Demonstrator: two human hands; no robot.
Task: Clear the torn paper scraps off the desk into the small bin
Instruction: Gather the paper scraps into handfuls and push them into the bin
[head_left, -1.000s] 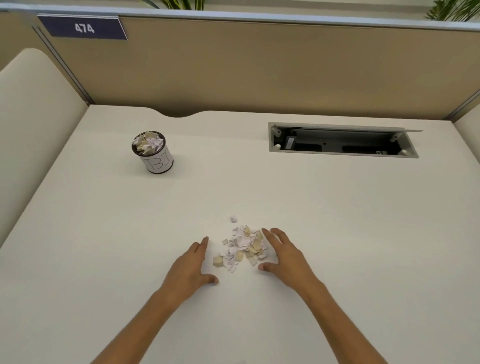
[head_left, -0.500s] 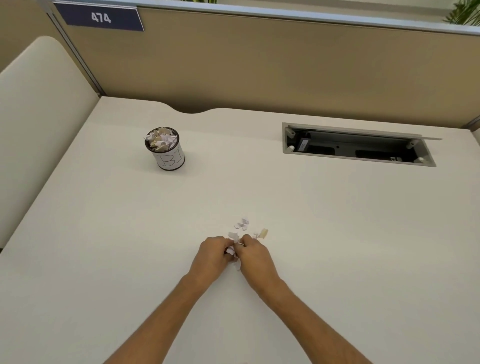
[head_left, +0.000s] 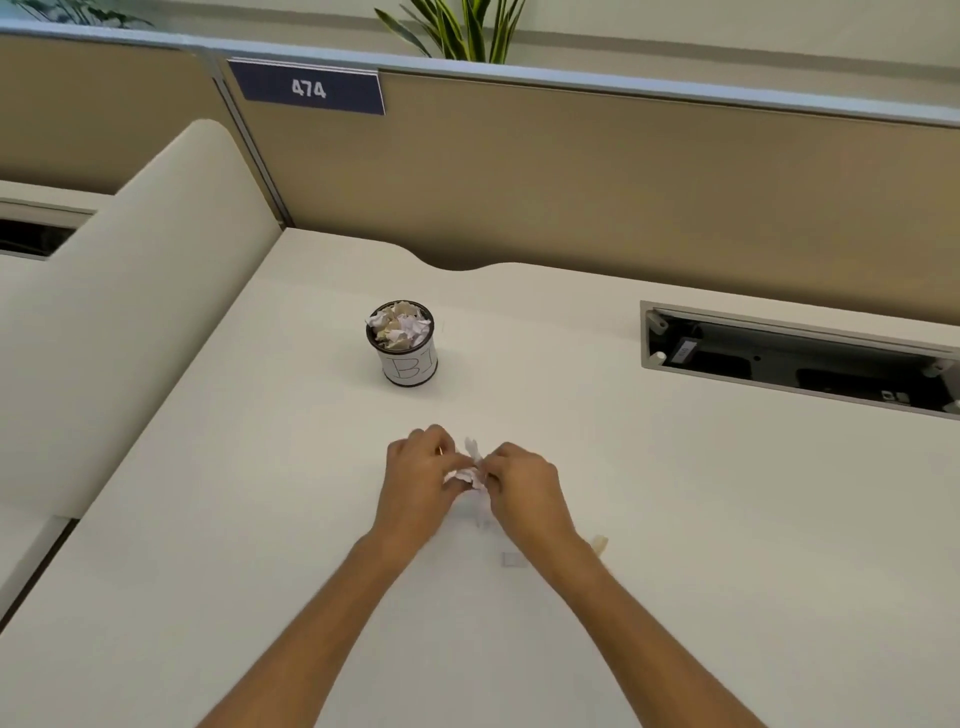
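Note:
My left hand (head_left: 421, 480) and my right hand (head_left: 524, 486) are cupped together above the white desk (head_left: 260, 519), holding a bunch of torn paper scraps (head_left: 467, 473) between them. Some white bits stick up between the fingers. A few loose scraps lie on the desk below and behind the hands: a small white one (head_left: 511, 559) and a beige one (head_left: 600, 545) by my right wrist. The small bin (head_left: 408, 358), a round white can with a dark rim and "BI" written on it, stands beyond my hands, heaped with crumpled paper.
An open cable tray (head_left: 800, 358) is sunk into the desk at the right. A tan partition (head_left: 623, 197) with a "474" label (head_left: 309, 88) closes the back. A cream divider panel (head_left: 140, 291) borders the left side.
My hands closed around the pile, gathered the scraps and lifted them, moving forward toward the bin. A few scraps stayed behind on the desk. The view tilted up.

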